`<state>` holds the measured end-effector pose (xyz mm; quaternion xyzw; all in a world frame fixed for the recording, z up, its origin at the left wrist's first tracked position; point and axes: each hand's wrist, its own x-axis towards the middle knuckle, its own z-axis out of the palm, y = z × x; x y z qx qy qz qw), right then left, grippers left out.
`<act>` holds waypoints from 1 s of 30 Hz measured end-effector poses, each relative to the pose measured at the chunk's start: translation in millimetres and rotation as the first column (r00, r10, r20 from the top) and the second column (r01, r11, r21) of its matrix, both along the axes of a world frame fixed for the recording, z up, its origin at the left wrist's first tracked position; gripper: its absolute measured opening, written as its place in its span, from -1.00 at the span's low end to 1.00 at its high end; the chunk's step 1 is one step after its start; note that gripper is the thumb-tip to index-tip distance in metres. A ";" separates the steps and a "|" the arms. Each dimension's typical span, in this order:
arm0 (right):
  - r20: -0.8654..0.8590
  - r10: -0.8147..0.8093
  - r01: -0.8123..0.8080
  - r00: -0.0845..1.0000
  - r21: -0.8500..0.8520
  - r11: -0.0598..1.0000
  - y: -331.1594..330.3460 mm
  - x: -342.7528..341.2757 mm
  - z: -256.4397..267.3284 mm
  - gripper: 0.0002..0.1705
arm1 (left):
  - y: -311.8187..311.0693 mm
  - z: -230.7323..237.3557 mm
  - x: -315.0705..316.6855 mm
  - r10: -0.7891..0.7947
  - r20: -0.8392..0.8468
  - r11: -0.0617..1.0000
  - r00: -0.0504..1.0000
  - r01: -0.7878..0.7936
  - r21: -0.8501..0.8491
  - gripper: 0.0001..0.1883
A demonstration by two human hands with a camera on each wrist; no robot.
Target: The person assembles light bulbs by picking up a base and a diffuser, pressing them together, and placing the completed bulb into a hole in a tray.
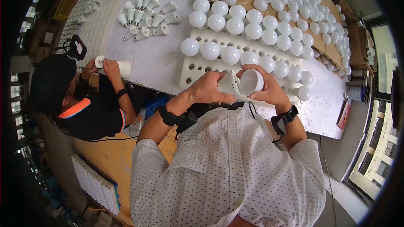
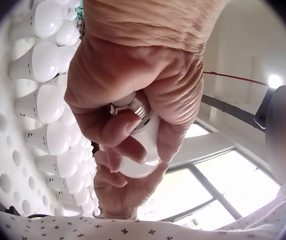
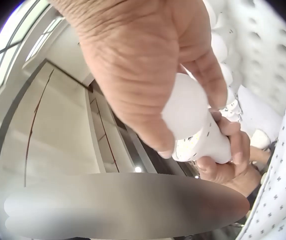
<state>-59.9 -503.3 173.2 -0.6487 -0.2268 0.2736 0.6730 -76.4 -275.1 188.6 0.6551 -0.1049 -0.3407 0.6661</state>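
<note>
In the head view my left hand [image 1: 205,88] grips a white bulb base [image 1: 228,84] in front of my chest. Its metal screw cap [image 2: 139,107] shows between the curled fingers in the left wrist view. Beside it, my right hand [image 1: 271,91] holds a white dome cover [image 1: 251,82] by its side, thumb and fingers around it. Seen from the right wrist, the dome [image 3: 185,107] overlaps the open end of the base [image 3: 215,142], where a small part of the board face shows. Just beyond both hands stands a foam tray [image 1: 202,69] with rows of finished-looking bulbs [image 1: 230,54].
Loose bulb bases [image 1: 145,17] lie grouped on the white table [image 1: 168,54]. Many dome covers [image 1: 290,6] rest on brown cardboard [image 1: 256,6] at the back right. At left, another person [image 1: 92,113] in a black cap handles a white part. Further foam trays [image 1: 94,21] stand at the far left.
</note>
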 end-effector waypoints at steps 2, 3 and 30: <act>0.047 0.052 -0.046 0.998 -0.113 0.993 1.5 -2.9 6.8 -0.03 | 2.0 -2.1 1.9 -0.066 0.017 0.989 0.998 0.063 0.135 -0.53; 0.105 0.128 -0.101 0.986 -0.224 0.969 5.0 -3.7 14.4 -0.03 | 1.4 -4.8 2.7 -0.123 0.069 0.969 0.990 0.105 0.222 -0.52; 0.422 -0.304 0.389 0.854 -0.130 0.912 -9.2 -43.5 -9.4 -0.38 | -15.1 -44.0 5.0 -0.271 0.158 0.959 0.950 0.251 0.135 -0.45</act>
